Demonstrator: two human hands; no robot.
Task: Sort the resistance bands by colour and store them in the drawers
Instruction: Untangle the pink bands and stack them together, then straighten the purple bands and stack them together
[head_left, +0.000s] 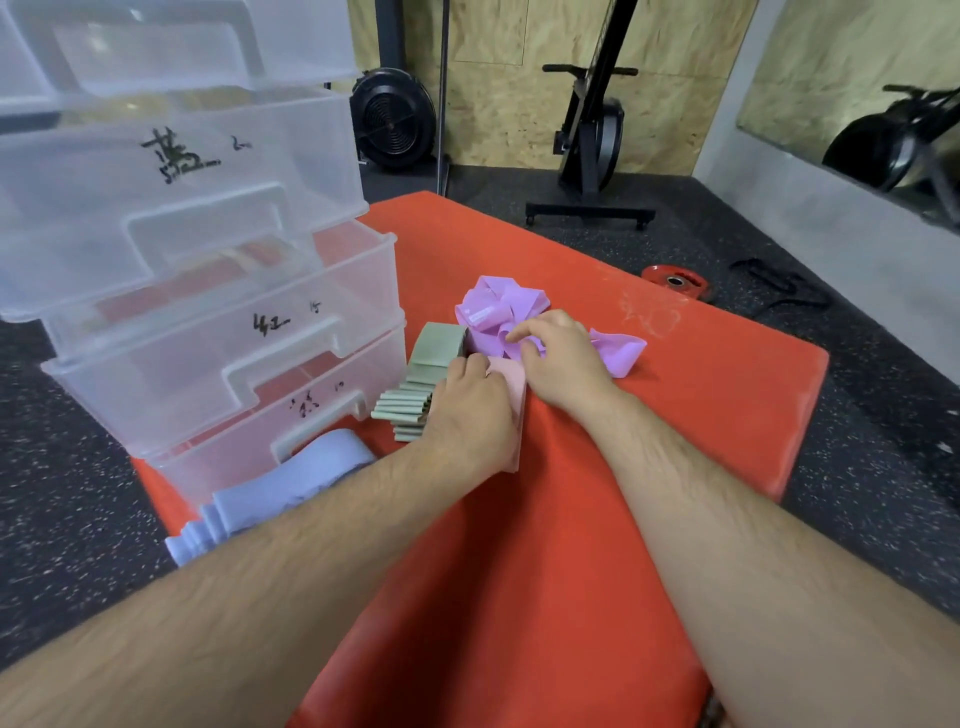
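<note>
On the red mat (597, 467) lie sorted resistance bands. A pile of loose purple bands (493, 306) sits in the middle, and my right hand (561, 358) pinches one of them at the pile's near edge. My left hand (467, 410) rests curled on a stack of pink bands (511, 384), fingers over its far end. A row of folded grey-green bands (415, 395) lies just left of that hand. Blue bands (291, 483) lie at the front left by the clear plastic drawer unit (208, 322), whose drawers stand pulled out.
The drawers carry handwritten labels; one holds red bands (197, 286). A red weight plate (674, 281) and black straps (779, 286) lie on the dark rubber floor right of the mat. Exercise machines (592, 130) stand against the wooden wall.
</note>
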